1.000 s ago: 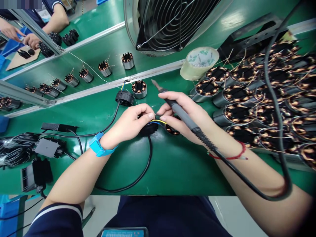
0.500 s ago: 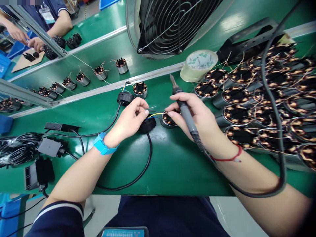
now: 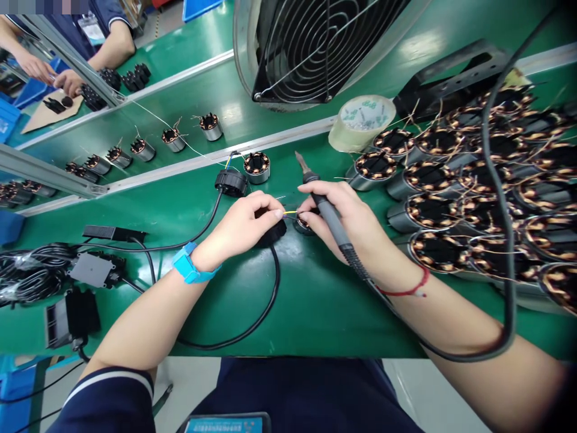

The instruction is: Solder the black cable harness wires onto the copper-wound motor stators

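Observation:
My right hand (image 3: 356, 219) is wrapped around a grey soldering iron (image 3: 332, 219), whose tip points up and away to the left. The thumb and a finger of this hand also come together at the end of a short yellow wire (image 3: 290, 212), over a copper-wound motor stator (image 3: 304, 227) that they mostly cover. My left hand (image 3: 246, 225) pinches the yellow wire from the other side. Under the left fingers sits a round black cap (image 3: 276, 233), partly hidden, with a black cable (image 3: 274, 282) running from it. A thin bare strand shows above the left fingertips.
Many stators (image 3: 433, 174) crowd the right side, near a tape roll (image 3: 360, 123). A fan (image 3: 322, 51) stands at the back. Another capped cable end (image 3: 231, 181) and a stator (image 3: 256, 167) lie beyond my left hand. Cable coils (image 3: 31, 273) lie left. A co-worker's hands (image 3: 67, 81) are far left.
My left hand has moved slightly right and down onto the yellow wire. The soldering iron and right hand have shifted left and a little down. The far row of stators has slid left.

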Available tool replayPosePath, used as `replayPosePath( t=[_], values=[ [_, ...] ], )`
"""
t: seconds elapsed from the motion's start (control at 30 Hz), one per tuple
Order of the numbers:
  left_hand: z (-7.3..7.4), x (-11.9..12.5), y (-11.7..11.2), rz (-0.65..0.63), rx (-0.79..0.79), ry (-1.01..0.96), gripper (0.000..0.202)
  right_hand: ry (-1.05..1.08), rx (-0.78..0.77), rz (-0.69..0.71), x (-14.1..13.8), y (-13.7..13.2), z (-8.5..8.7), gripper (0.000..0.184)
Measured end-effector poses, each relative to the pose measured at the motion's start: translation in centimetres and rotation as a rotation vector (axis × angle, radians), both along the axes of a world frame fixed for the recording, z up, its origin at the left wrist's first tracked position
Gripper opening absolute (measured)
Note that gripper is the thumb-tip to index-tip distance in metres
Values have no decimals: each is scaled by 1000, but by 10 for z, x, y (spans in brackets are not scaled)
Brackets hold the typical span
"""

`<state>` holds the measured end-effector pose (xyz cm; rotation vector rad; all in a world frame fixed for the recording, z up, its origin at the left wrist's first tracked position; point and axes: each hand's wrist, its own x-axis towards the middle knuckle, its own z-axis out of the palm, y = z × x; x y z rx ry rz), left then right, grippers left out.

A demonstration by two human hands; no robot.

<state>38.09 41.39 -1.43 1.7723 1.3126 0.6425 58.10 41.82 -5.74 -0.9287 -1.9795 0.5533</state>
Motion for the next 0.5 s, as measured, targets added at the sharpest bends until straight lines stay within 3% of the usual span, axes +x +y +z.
replayPosePath(
  t=[0.1, 0.17, 0.23, 0.4, 0.5],
  values=[
    [0, 2, 0, 18, -116, -116, 13, -31, 104, 19, -3, -3, 3, 38],
    [1, 2, 0, 10, -111, -135, 13, -57, 149, 63, -5, -6, 4, 36],
    [3, 1, 0, 7, -98, -136, 13, -14, 80, 95, -7, -7, 3, 36],
    [6, 1, -4, -5, -134, -220, 15, 228, -264, 205, -6, -5, 2, 45],
    [6, 1, -7, -20, -89, -225, 16, 191, -291, 268, -3, -1, 6, 46]
  ],
)
